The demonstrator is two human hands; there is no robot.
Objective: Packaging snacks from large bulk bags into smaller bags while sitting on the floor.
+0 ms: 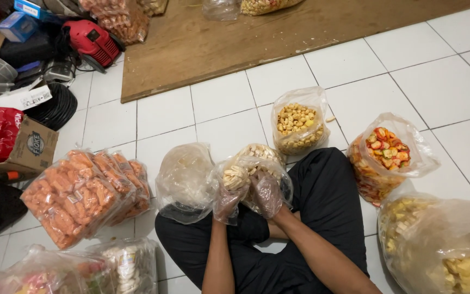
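Note:
I sit cross-legged on a white tiled floor. Both hands wear thin clear plastic gloves. My left hand (229, 195) is closed around a handful of pale cracker pieces (235, 176), held over an open clear bag of the same pale crackers (261, 158) in my lap. My right hand (266, 193) grips the rim of that bag beside the left hand. A crumpled clear bag (183, 177) lies just left of my left hand.
Open bags of yellow puffs (297, 124), red-and-yellow snacks (383, 158) and yellow chips (436, 242) stand to the right. Sealed packs of orange sticks (77, 193) lie left. A wooden board (235, 32), a cardboard box (32, 147) and a red tool (91, 41) lie beyond.

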